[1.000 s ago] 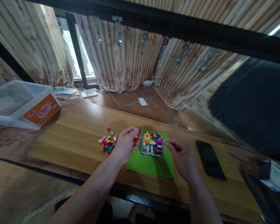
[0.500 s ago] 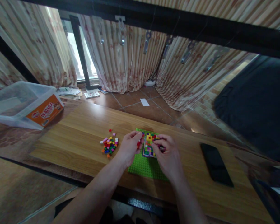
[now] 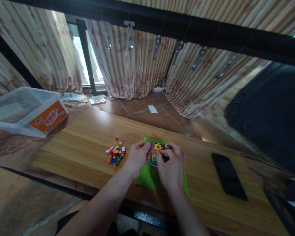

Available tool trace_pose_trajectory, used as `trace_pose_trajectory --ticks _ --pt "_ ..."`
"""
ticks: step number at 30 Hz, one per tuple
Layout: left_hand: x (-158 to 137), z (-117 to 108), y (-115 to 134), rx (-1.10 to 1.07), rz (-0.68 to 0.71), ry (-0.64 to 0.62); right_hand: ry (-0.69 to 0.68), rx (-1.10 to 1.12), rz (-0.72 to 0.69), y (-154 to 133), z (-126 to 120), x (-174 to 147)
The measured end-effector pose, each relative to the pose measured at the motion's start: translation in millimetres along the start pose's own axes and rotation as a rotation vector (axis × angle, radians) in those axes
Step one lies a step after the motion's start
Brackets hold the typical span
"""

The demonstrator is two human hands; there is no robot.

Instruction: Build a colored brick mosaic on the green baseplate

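A green studded baseplate (image 3: 147, 178) lies on the wooden table, bearing a low build of many-coloured toy bricks (image 3: 154, 160) with a yellow flower-like ring (image 3: 158, 147) near its far edge. At the left side of the build, my left hand (image 3: 136, 158) is closed, with a red toy brick (image 3: 147, 156) showing by its fingertips. My right hand (image 3: 171, 167) reaches over the build from the right, thumb and forefinger pinched close to the yellow ring. Whatever is in that pinch is hidden, and the hand covers much of the build's right side.
Left of my hands is a loose pile of small coloured bricks (image 3: 116, 156). A black phone (image 3: 229, 176) lies on the right of the table (image 3: 83, 147). Beyond the table's left end stands a clear plastic bin (image 3: 19, 126) with an orange label.
My right hand has shifted left over the build, its pinched fingertips now closer to the yellow ring. My left hand stays nearly in place. The view has tilted slightly.
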State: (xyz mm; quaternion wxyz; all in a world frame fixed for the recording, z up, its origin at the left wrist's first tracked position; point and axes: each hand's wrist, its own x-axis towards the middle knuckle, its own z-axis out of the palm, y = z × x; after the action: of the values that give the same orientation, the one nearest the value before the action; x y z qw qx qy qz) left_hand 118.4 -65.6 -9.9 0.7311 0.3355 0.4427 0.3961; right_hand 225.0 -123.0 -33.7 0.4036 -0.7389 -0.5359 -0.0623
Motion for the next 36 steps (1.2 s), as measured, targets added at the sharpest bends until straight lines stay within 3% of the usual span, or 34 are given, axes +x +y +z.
trace_pose_trajectory --ticks 6,17,28,36 --pt "-1 0 3 -0.006 -0.013 0.016 -0.120 -0.083 -0.159 5 -5 4" --pt "-2 6 0 0.004 -0.069 0.088 -0.171 -0.146 -0.244 11 -9 11" --pt "-4 8 0 -0.011 -0.062 0.061 -0.055 0.222 0.161 18 -6 13" --pt "-2 7 -2 -0.002 -0.065 0.068 -0.056 0.203 0.241 24 13 12"
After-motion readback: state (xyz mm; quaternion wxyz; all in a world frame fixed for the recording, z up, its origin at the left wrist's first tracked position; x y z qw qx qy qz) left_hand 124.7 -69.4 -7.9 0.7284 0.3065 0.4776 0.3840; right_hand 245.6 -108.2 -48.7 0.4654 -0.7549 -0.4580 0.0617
